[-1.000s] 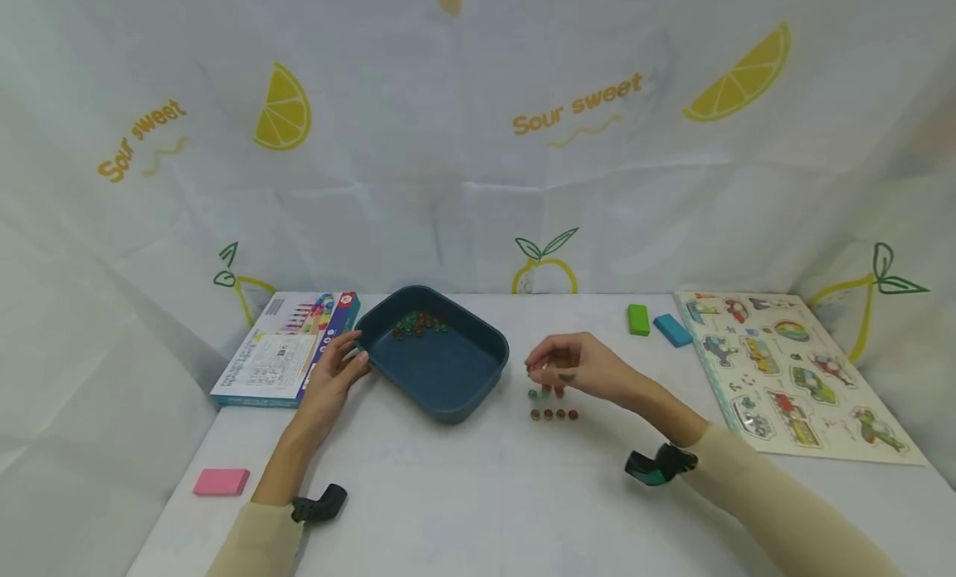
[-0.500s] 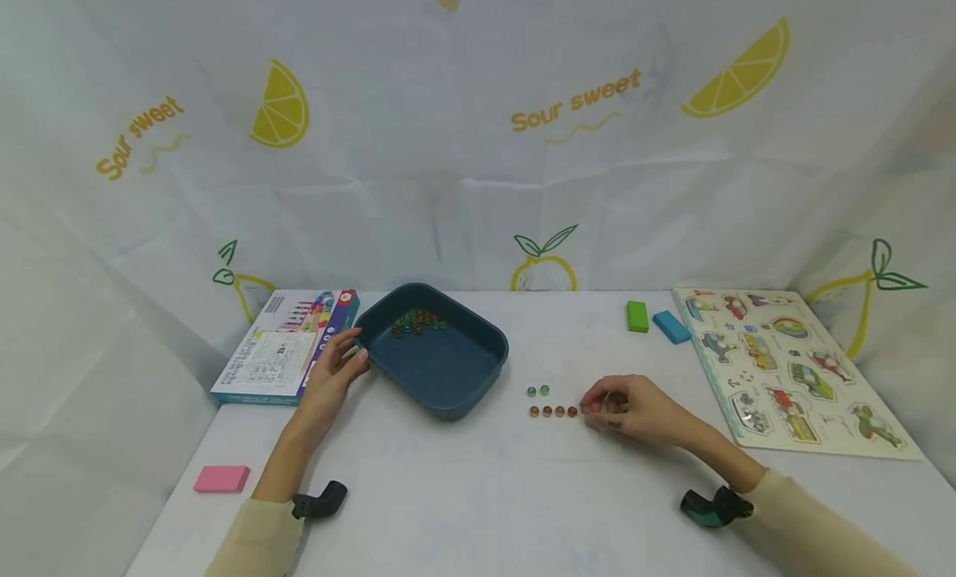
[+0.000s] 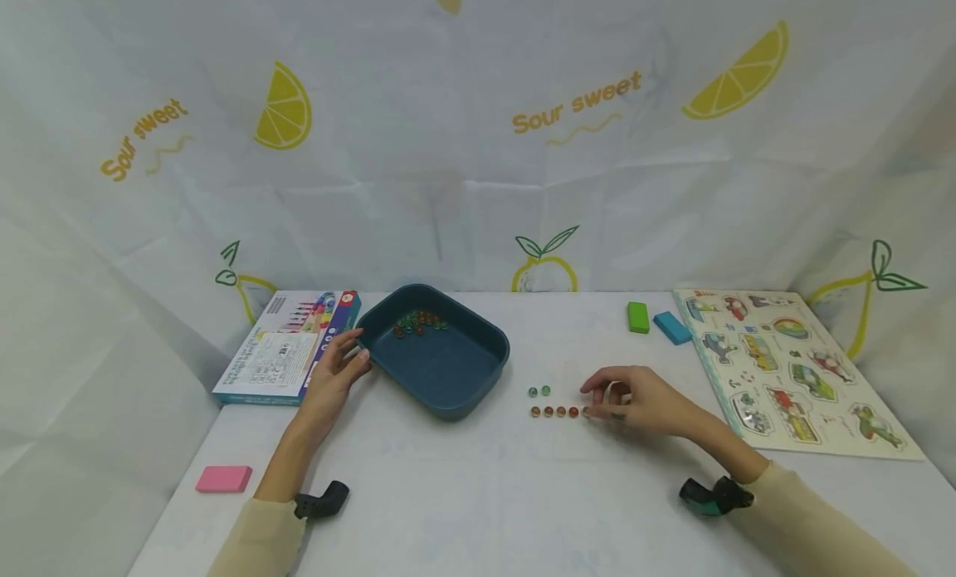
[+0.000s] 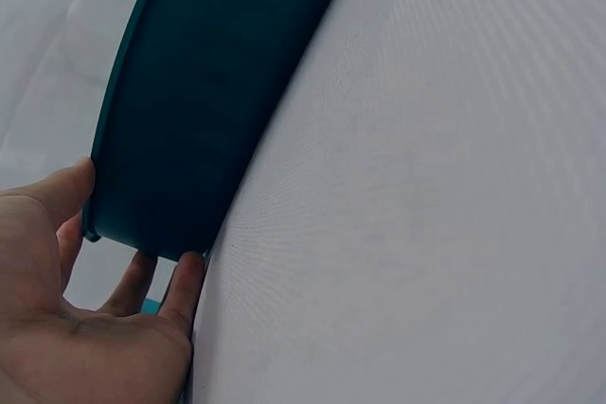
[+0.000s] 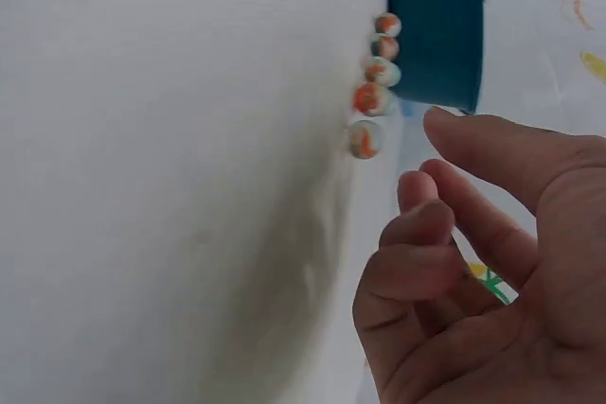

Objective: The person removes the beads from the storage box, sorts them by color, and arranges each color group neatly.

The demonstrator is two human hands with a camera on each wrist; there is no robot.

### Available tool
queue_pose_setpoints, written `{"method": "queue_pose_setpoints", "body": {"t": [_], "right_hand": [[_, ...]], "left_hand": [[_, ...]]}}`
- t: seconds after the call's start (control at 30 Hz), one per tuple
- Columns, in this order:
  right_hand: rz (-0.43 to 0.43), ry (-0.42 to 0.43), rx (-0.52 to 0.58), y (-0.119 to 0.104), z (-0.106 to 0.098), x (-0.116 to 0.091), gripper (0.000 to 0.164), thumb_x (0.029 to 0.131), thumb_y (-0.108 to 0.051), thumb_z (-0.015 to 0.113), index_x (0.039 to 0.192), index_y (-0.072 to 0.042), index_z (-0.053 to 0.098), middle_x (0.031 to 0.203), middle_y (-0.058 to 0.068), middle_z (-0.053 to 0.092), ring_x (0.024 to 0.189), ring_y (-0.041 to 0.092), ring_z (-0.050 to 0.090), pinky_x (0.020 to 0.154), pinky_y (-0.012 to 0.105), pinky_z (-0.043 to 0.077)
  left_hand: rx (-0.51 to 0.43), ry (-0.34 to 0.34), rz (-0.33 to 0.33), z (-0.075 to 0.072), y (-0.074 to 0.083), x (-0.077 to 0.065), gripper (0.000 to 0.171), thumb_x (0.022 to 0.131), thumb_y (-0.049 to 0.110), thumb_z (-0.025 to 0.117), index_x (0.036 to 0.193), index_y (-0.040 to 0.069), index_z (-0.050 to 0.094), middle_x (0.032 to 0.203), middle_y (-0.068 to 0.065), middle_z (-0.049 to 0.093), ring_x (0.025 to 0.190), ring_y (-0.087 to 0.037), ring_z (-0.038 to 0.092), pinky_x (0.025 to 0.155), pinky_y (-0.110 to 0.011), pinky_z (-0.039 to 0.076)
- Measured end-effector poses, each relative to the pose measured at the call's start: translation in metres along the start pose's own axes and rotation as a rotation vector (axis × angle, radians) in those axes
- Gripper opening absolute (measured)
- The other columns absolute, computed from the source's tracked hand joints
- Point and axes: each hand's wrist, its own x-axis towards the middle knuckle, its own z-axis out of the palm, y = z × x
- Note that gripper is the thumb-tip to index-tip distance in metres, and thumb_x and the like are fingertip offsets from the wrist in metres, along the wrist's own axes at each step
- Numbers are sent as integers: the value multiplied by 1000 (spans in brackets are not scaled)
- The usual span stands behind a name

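Observation:
At its near left corner, a dark blue plastic tray (image 3: 441,378) is held by my left hand (image 3: 332,376); the left wrist view has the thumb at the rim (image 4: 90,191) and fingertips against the wall. Green and orange marbles (image 3: 418,322) lie inside, toward the far end. To the right of the tray, several orange-swirled marbles (image 3: 561,412) form a row on the table, with two green marbles (image 3: 539,391) behind. My right hand (image 3: 642,401) hovers by the row's right end, thumb and forefinger apart. Close to them rests the end marble (image 5: 365,140), not held.
A boxed set (image 3: 280,353) lies left of the tray, with a pink block (image 3: 224,479) nearer the front. Green (image 3: 638,318) and blue blocks (image 3: 672,328) lie at the back right, beside a picture puzzle board (image 3: 792,369). A printed white curtain (image 3: 463,212) hangs behind.
My right hand moved from above the green marbles rightward and toward me to the row's end, where it let go of another marble. The left hand stays at the tray.

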Motion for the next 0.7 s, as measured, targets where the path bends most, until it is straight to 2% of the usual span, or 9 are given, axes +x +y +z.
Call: {"method": "queue_pose_setpoints", "body": {"t": [0.13, 0.23, 0.3, 0.43, 0.53, 0.7], "right_hand": [[31, 22, 166, -21, -9, 20, 24, 98, -14, 75, 118, -1, 72, 98, 10, 65, 73, 10, 59, 60, 22, 49], [41, 29, 268, -45, -10, 46, 27, 101, -19, 73, 122, -2, 71, 104, 16, 66, 70, 20, 61, 57, 26, 52], [23, 20, 306, -62, -7, 69, 29, 101, -21, 73, 124, -3, 71, 110, 17, 68, 73, 26, 65, 60, 29, 57], [-3, -10, 345, -90, 3, 118, 33, 102, -20, 72, 129, 0, 69, 120, 18, 70, 88, 29, 73, 72, 38, 65], [-16, -12, 349, -107, 17, 155, 33, 103, -18, 70, 131, 0, 68, 123, 22, 71, 94, 30, 75, 79, 41, 66], [-21, 9, 304, -129, 46, 208, 31, 103, -16, 71, 129, -1, 70, 123, 24, 75, 100, 37, 77, 80, 42, 68]], "left_hand": [[-1, 3, -3, 0, 0, 0, 60, 110, 36, 59, 164, 28, 34, 175, -5, 27, 157, -25, 40, 121, -30, 48], [-4, 2, 1, 1, -1, 1, 60, 110, 36, 58, 163, 28, 34, 175, -5, 27, 157, -25, 40, 123, -33, 47], [-4, -1, -1, 2, -2, 2, 60, 110, 37, 59, 163, 28, 34, 175, -5, 27, 157, -24, 40, 123, -32, 47], [-8, -8, 0, 5, -4, 2, 61, 109, 38, 59, 163, 28, 34, 175, -4, 27, 157, -24, 39, 119, -26, 49], [-6, -1, 3, 5, -5, 3, 61, 109, 38, 60, 163, 28, 35, 174, -4, 28, 157, -24, 40, 114, -21, 51], [-1, 2, 8, 1, -4, 1, 63, 108, 39, 61, 163, 26, 34, 174, -6, 28, 157, -26, 39, 112, -19, 52]]}}
